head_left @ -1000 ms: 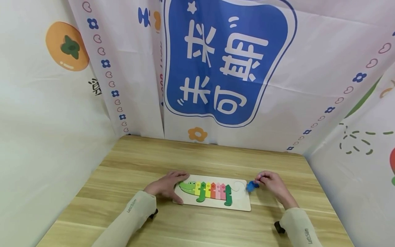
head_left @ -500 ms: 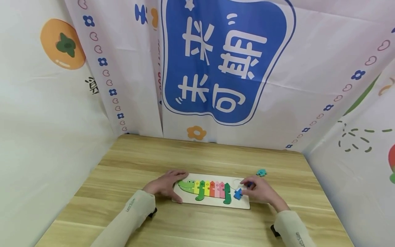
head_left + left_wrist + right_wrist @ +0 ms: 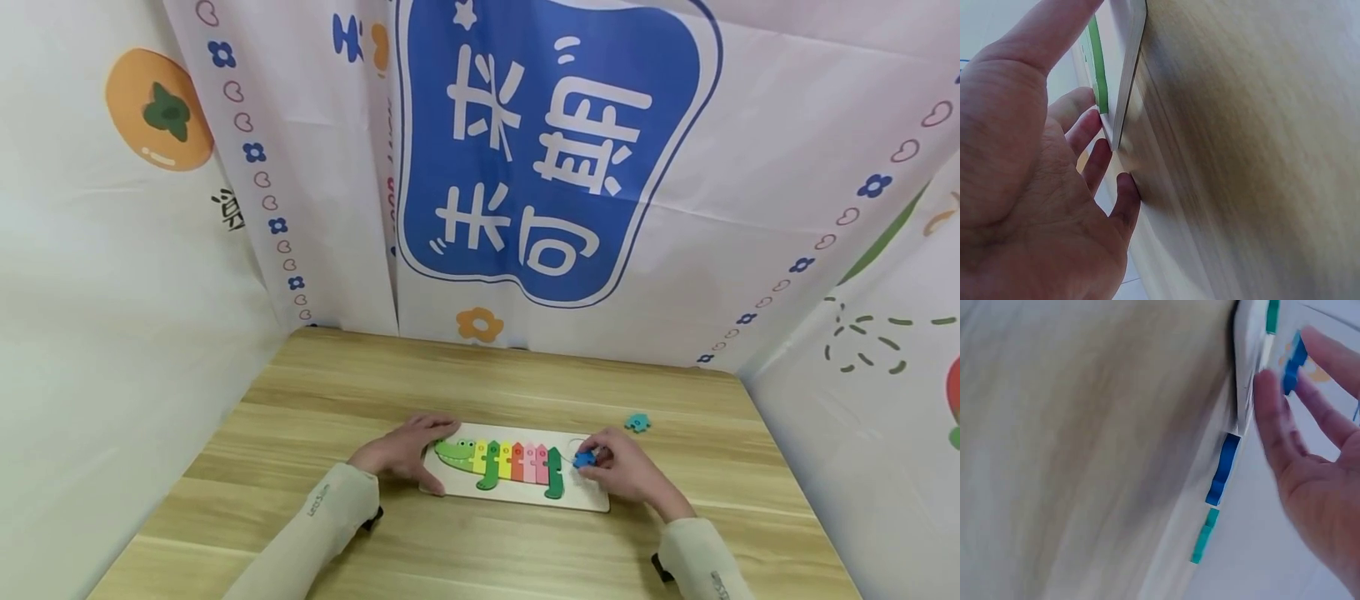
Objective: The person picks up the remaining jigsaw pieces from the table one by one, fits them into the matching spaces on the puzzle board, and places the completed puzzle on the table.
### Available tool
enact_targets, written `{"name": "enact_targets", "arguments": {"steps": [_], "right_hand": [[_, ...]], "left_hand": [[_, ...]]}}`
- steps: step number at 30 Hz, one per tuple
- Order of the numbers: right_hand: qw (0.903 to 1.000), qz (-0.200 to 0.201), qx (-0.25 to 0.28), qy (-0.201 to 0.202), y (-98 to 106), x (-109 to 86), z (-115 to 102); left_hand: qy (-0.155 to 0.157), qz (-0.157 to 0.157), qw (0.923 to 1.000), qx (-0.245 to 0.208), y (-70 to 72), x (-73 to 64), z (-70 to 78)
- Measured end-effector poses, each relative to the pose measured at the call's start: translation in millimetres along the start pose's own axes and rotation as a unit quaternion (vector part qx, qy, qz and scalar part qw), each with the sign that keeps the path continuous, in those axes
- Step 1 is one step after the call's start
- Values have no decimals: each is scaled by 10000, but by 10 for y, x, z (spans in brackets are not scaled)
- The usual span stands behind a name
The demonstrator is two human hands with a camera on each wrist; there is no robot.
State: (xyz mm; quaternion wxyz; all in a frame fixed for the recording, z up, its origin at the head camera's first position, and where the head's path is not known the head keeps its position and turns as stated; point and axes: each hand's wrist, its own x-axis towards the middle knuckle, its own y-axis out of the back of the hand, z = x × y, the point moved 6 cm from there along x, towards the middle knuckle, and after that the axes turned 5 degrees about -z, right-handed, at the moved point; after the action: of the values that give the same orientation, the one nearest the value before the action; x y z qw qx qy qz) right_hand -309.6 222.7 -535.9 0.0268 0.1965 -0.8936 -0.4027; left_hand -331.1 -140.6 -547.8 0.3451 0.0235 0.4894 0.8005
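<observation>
A pale wooden puzzle board bears a crocodile built of coloured pieces, from green head to dark green rear leg. My left hand holds the board's left end, thumb at the near edge and fingers at the far one. Between thumb and fingertips, my right hand pinches a blue puzzle piece over the outlined space at the board's right end. The right wrist view shows this piece held clear of the board. A second blue piece lies on the table, hidden by my right hand in the head view.
Behind the right hand a teal puzzle piece lies on the wooden table. Printed cloth walls enclose the table's back and sides.
My right hand has carried the blue piece left from beyond the board's right edge to over the board. The teal piece came into sight behind it. My left hand stays put.
</observation>
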Motion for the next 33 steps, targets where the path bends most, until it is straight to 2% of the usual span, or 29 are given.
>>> {"name": "enact_targets", "arguments": {"steps": [4,9,12,18,24,27,33], "right_hand": [[9970,250,732,-80,78,0,53],[9907,364,1305,-158,126,11,106],[9883,495,1436,-106,141,15,121],[9812,1156,1516,-313,233,-7,133],[9701,1169,2097,-347,263,15,139],[9606,1130,2529,-238,266,33,144],[9442,1184,3066,-239,280,39,178]], "left_hand": [[-10,4,10000,-4,-4,1,-7],[-13,3,10000,12,-2,7,-8],[-12,0,10000,26,-3,5,-12],[-3,2,10000,45,-2,1,-12],[49,10,10000,26,6,20,-25],[55,12,10000,29,9,24,-28],[49,-17,10000,25,-8,13,-30]]}}
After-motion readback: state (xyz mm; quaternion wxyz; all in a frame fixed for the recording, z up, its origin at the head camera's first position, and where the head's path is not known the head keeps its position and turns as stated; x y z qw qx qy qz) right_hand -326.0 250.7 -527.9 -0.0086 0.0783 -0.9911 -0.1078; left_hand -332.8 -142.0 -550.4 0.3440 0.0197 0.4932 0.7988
